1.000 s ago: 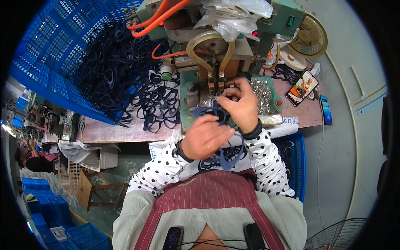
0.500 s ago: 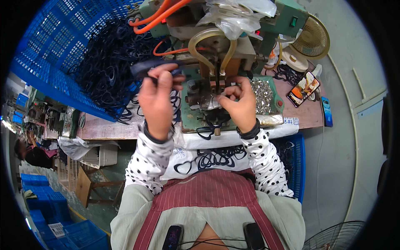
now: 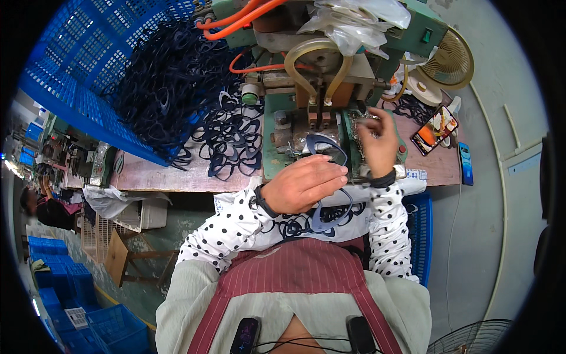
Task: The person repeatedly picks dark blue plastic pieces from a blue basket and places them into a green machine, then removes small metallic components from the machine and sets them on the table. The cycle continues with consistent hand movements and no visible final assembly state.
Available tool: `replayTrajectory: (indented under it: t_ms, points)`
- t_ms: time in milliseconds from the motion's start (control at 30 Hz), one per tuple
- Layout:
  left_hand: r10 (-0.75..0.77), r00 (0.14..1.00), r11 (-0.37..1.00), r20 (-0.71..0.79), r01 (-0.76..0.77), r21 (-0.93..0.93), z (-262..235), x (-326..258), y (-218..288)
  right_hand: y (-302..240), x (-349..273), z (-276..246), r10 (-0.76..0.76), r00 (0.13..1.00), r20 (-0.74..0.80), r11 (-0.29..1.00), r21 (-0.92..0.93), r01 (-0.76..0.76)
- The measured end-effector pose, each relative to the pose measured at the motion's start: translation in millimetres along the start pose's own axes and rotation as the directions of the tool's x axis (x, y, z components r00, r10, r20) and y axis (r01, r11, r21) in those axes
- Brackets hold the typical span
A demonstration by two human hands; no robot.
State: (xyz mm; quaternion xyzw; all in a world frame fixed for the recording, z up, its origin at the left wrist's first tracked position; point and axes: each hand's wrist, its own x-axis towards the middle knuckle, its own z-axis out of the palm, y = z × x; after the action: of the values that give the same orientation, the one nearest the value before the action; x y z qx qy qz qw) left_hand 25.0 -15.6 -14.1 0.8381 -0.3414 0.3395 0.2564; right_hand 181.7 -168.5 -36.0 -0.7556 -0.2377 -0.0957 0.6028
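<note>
Near the press (image 3: 361, 74), gripping a blue strap (image 3: 322, 222), likely light, floppy, best pinched along its wide side, in left hand (image 3: 305, 186); hovering right hand (image 3: 380, 141) over tray (image 3: 402, 157), grip unclear.

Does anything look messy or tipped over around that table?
Yes. The big blue basket looks tipped over, with dark loops heaped at its open side and strewn on the table. Crumpled clear plastic on the machine looks odd too, like leftover wrapping.

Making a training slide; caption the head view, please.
Left hand holds a blue band at the machine, right hand near silver pieces.
</note>
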Motion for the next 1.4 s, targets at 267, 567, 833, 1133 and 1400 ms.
replayTrajectory:
  t_ms: [267, 567, 833, 1133, 1400]
  points:
    - [0.008, 1.000, 0.993, 0.029, -0.005, -0.120, -3, -2, -6, 67, -9, -65, 0.121, 0.989, 0.081, 0.871, -0.486, -0.066]
    - [-0.032, 0.996, 0.999, 0.081, 0.035, -0.035, -1, -4, 1, 90, -10, -46, -0.005, 0.996, 0.093, 0.830, -0.554, 0.056]
    - [-0.215, 0.922, 0.787, -0.321, 0.358, 0.503, -32, -74, -64, 104, -21, -41, -0.126, 0.984, -0.128, 0.879, -0.474, 0.050]
    - [-0.766, 0.628, 0.281, -0.136, 0.518, 0.808, -56, -189, -168, 92, -22, -34, -0.141, 0.970, -0.197, 0.904, -0.425, 0.045]
    - [-0.574, 0.764, 0.347, -0.296, 0.554, 0.757, -72, -145, -112, 83, -21, -38, -0.219, 0.961, -0.172, 0.876, -0.469, 0.116]
